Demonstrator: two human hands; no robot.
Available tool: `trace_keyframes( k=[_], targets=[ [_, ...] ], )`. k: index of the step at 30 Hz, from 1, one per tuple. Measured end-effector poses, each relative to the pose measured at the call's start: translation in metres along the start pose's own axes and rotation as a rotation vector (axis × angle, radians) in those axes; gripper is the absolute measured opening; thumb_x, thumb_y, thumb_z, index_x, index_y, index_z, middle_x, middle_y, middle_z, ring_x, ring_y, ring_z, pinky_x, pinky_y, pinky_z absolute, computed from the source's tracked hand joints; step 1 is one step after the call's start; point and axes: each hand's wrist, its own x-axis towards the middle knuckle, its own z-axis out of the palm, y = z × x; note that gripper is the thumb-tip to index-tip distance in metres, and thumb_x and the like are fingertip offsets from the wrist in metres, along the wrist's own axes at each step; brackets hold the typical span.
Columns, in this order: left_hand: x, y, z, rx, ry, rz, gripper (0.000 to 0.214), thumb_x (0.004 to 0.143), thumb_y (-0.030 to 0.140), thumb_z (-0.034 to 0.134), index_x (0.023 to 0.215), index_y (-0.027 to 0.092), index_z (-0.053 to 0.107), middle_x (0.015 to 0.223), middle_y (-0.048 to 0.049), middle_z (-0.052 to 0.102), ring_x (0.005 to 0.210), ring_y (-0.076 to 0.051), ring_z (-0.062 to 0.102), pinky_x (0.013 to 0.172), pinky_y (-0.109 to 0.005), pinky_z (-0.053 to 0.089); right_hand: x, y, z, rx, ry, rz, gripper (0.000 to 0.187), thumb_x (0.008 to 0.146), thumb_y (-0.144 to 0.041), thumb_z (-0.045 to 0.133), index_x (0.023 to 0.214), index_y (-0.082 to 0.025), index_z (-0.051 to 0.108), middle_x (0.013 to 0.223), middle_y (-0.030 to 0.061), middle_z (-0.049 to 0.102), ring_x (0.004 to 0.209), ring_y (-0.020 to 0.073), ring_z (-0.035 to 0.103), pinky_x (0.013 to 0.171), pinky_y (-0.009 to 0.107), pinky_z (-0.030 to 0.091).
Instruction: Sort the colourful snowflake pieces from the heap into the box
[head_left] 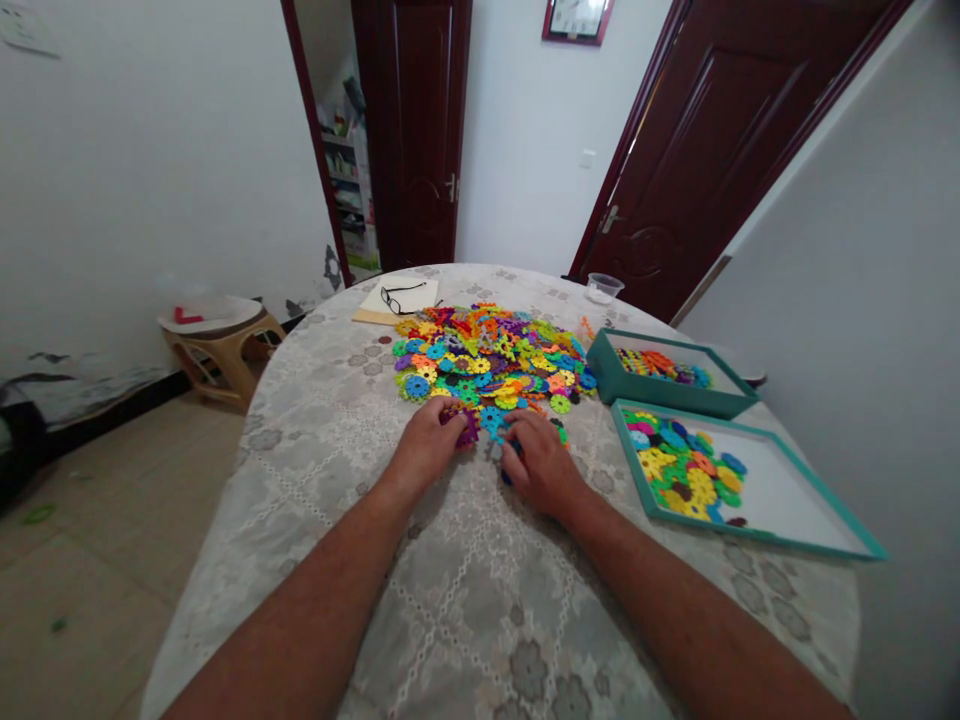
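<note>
Purple notched plastic discs (pixel 469 428) are gripped by my left hand (pixel 435 440), its fingers closed on them at the near edge of the heap. My right hand (pixel 536 455) is curled over the table, with a dark blue piece (pixel 508 478) showing under its fingers; its exact grip is hidden. Between the two hands lies a light blue gear-like disc (pixel 493 420), close to the right fingertips. Just beyond them spreads a big heap of colourful snowflake-like discs (pixel 480 362) in yellow, green, blue, orange, purple and red.
At right stand a teal box (pixel 667 400) with discs in it and a teal-rimmed lid (pixel 795 490) with more discs. Glasses (pixel 401 298) rest on a notebook (pixel 367 312) at the far left. A clear plastic tub (pixel 604 288) sits at the back. A stool (pixel 217 350) stands left of the table.
</note>
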Motion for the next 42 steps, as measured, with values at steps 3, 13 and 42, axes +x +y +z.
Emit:
trace_keyframes(
  k=[3,13,42],
  targets=[
    [-0.001,-0.001,0.001,-0.045,-0.025,-0.038,0.023,0.083,0.03,0.069,0.104,0.02,0.067,0.092,-0.0068,0.072,0.078,-0.019,0.07,0.067,-0.031,0.06,0.002,0.003,-0.004,0.099,0.13,0.054,0.007,0.098,-0.019,0.052,0.099,-0.023,0.057,0.122,0.0143,0.063,0.122,0.0264,0.058,0.107,0.046,0.048],
    [-0.015,0.007,0.005,-0.16,-0.235,-0.12,0.035,0.085,0.038,0.074,0.116,0.02,0.074,0.112,-0.012,0.075,0.095,-0.022,0.07,0.07,-0.028,0.052,0.001,-0.013,0.0,0.082,-0.01,-0.127,0.017,0.101,-0.022,0.057,0.117,-0.022,0.062,0.145,0.0176,0.057,0.139,0.0284,0.052,0.116,0.053,0.045],
    [-0.029,0.012,0.021,-0.579,-0.392,-0.351,0.046,0.071,0.013,0.075,0.115,0.02,0.066,0.088,-0.0016,0.071,0.072,-0.015,0.069,0.065,-0.026,0.057,0.013,-0.012,0.002,-0.096,0.081,-0.042,0.024,0.107,-0.027,0.048,0.096,-0.021,0.069,0.114,0.0108,0.072,0.108,0.0236,0.064,0.101,0.042,0.054]
  ],
)
